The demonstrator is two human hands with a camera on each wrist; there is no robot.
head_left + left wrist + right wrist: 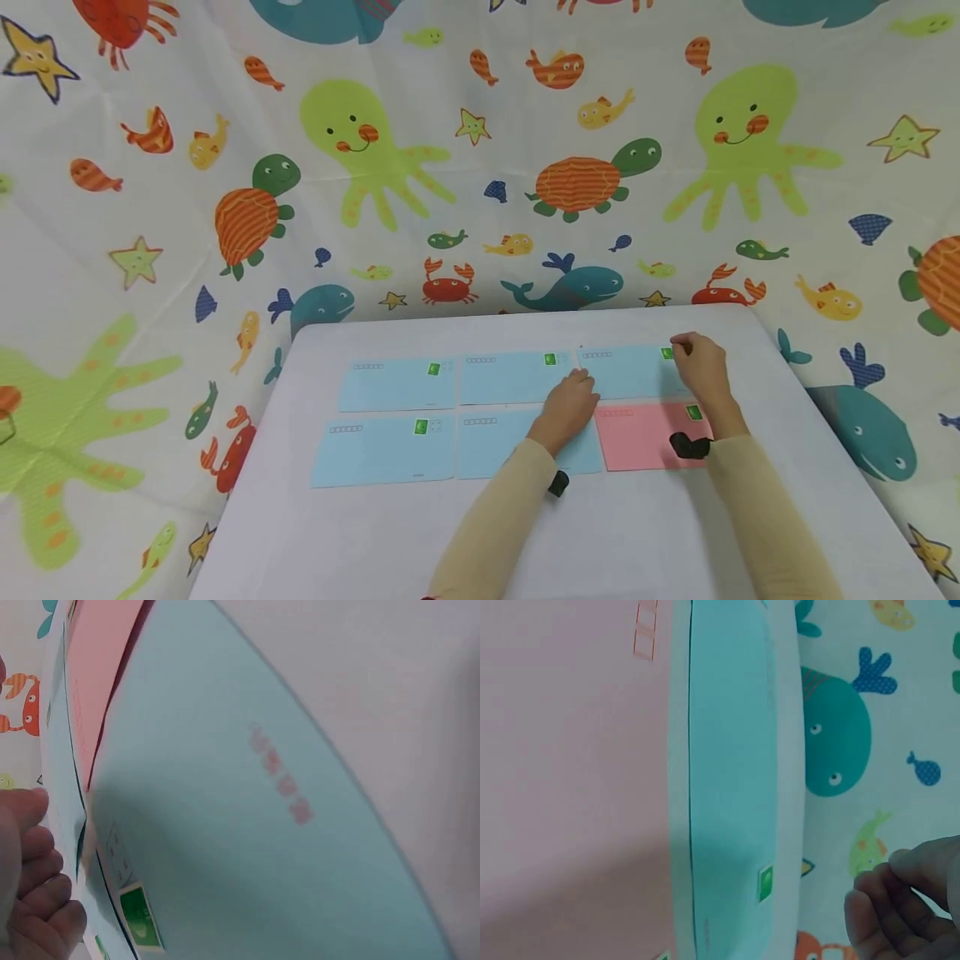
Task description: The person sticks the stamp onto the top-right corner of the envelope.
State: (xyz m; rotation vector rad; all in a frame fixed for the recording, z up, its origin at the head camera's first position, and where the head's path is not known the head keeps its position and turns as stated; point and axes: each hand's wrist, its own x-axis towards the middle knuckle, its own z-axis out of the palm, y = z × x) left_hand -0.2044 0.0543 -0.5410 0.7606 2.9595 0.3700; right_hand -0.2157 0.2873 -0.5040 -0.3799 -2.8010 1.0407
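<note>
My right hand (702,367) hovers by the upper right corner of a blue envelope (630,375), thumb and fingertips close together. Nothing shows between those fingertips in the right wrist view. That envelope bears a green stamp (765,883). My left hand (567,410) touches the same envelope around its left edge, the fingers reaching forward. Under the left wrist lies another blue envelope (225,825) with a green stamp (141,916), which the hand hides from the head view. A pink envelope (637,442) with its own stamp (693,412) lies below my right hand.
Further blue envelopes lie in two rows: one at the upper left (390,387), one at the upper middle (502,383) and one at the lower left (375,458), all stamped. They rest on a white table (337,533). Behind hangs a sea-animal printed cloth (465,233).
</note>
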